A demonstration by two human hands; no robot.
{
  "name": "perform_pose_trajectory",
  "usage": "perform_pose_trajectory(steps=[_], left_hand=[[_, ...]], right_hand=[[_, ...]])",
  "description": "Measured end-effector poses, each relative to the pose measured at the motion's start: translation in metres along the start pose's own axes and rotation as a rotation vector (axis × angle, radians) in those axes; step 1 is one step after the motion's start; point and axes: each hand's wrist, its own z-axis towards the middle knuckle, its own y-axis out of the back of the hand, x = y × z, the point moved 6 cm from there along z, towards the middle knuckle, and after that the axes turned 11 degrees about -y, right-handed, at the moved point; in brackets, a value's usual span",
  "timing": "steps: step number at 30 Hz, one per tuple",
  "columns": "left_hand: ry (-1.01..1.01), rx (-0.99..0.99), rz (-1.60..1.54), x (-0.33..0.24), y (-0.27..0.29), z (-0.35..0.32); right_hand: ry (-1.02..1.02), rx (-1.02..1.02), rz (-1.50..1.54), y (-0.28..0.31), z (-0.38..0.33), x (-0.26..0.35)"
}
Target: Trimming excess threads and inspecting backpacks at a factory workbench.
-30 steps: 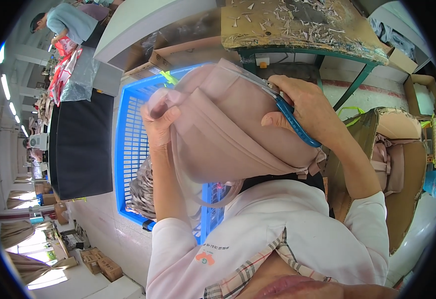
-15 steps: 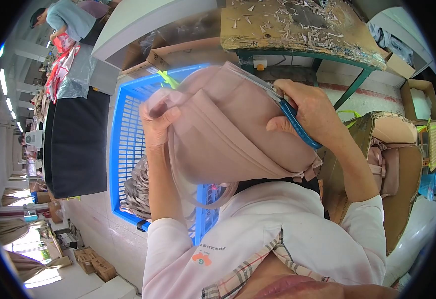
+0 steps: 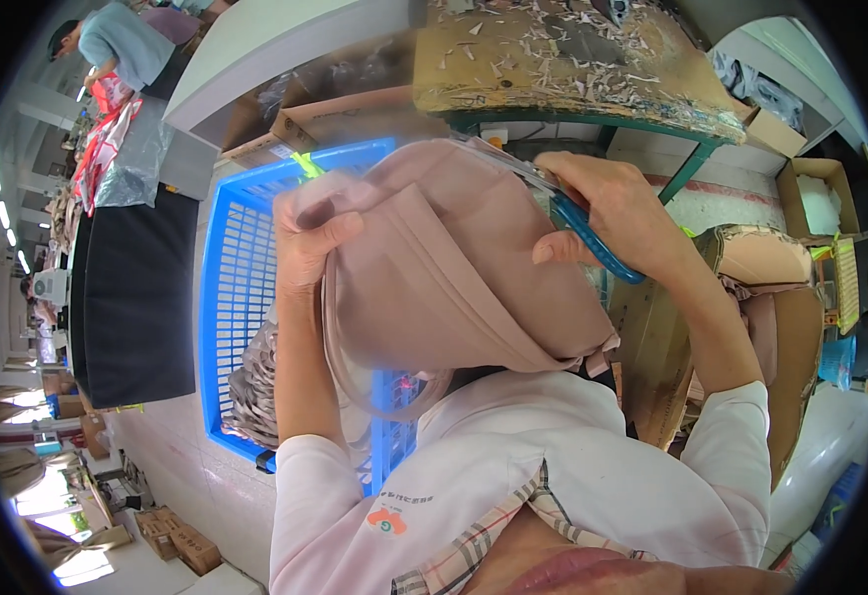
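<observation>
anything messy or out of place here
The workbench is littered with pale scraps across its top. Otherwise nothing stands out: the left hand grips the pink bag, the right hand holds blue scissors.

Left hand [image 3: 307,243] gripping upper edge of pink fabric bag [image 3: 454,268]. Right hand [image 3: 613,213] holding blue-handled scissors [image 3: 593,238] against bag top. Blue plastic crate [image 3: 236,297] below, cluttered workbench [image 3: 573,59] beyond.

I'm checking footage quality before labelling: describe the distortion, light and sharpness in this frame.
Head view: strong fisheye bending, the blue plastic lattice crate bows and a black rim rings the picture; even daylight, bright windows glaring at lower left; the pale pink fabric bag and right hand with blue-handled scissors are sharp.
</observation>
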Motion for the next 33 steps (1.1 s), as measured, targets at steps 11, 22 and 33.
perform_pose_trajectory(steps=[11, 22, 33], left_hand=[[0.087, 0.149, -0.073, 0.019, -0.044, 0.050], [0.132, 0.283, 0.223, 0.049, -0.090, 0.179], [0.124, 0.348, 0.154, 0.075, -0.123, 0.234]], right_hand=[[-0.136, -0.030, 0.046, 0.014, -0.003, -0.053], [-0.614, -0.366, 1.266, -0.019, -0.019, -0.104], [-0.653, -0.492, 1.285, -0.004, 0.001, -0.130]])
